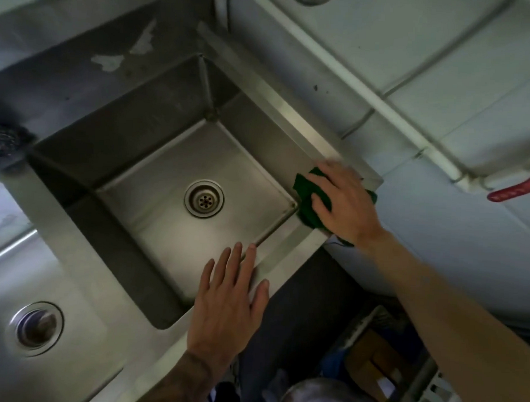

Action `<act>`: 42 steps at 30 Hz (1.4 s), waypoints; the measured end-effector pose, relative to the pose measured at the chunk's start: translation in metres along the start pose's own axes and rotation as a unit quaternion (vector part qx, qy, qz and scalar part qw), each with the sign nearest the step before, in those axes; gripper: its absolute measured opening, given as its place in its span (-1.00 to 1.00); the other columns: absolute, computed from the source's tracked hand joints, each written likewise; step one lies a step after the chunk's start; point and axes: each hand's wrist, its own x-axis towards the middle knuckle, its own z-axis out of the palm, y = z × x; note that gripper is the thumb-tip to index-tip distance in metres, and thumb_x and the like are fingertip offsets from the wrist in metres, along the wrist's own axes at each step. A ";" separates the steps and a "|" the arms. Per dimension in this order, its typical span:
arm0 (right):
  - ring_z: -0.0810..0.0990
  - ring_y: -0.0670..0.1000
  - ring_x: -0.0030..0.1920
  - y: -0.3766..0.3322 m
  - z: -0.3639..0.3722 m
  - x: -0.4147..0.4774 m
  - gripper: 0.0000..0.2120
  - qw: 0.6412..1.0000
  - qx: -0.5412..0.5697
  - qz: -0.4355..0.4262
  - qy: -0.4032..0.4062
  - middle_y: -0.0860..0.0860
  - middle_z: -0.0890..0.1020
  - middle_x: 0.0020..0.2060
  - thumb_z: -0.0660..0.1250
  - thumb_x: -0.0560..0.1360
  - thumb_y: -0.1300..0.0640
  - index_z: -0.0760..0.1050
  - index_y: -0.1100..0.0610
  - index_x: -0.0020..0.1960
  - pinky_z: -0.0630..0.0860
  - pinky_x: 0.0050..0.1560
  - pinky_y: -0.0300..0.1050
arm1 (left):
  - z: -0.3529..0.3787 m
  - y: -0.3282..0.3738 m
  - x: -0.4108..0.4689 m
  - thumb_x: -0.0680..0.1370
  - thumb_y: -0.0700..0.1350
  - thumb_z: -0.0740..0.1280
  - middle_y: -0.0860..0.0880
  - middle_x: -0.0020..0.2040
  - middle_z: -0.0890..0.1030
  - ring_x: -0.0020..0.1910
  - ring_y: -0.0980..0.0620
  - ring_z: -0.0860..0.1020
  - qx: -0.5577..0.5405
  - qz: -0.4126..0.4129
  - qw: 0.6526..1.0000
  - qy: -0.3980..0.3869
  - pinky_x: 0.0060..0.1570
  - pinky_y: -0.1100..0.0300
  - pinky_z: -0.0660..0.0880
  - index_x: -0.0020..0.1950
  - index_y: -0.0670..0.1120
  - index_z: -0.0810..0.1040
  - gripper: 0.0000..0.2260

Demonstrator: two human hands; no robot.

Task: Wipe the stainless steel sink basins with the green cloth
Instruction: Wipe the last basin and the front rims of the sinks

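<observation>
Dimly lit, the steel sink abuts a tiled wall.

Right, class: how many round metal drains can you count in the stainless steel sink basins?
2. One round metal drain in the middle stainless steel basin; a second drain in the lower-left basin. Others may lie outside the frame.

Left hand lies flat, fingers straight; right hand presses palm-down, arm outstretched.

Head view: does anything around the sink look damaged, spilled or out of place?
Pale, ragged patches mar the steel ledge behind the basin, like residue or peeled film. Dark specks dot the wall tile. Nothing looks spilled.
</observation>
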 end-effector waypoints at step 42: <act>0.43 0.09 0.49 -0.216 0.054 -0.115 -0.62 0.999 0.049 0.014 0.000 0.08 0.49 0.48 0.23 0.68 0.01 0.55 0.10 0.43 0.36 0.53 0.16 | -0.001 -0.122 -0.154 0.71 0.14 0.04 -0.15 0.71 0.20 0.70 -0.16 0.17 0.010 -0.035 0.996 0.076 0.62 -0.24 0.23 0.68 -0.19 0.24 -0.38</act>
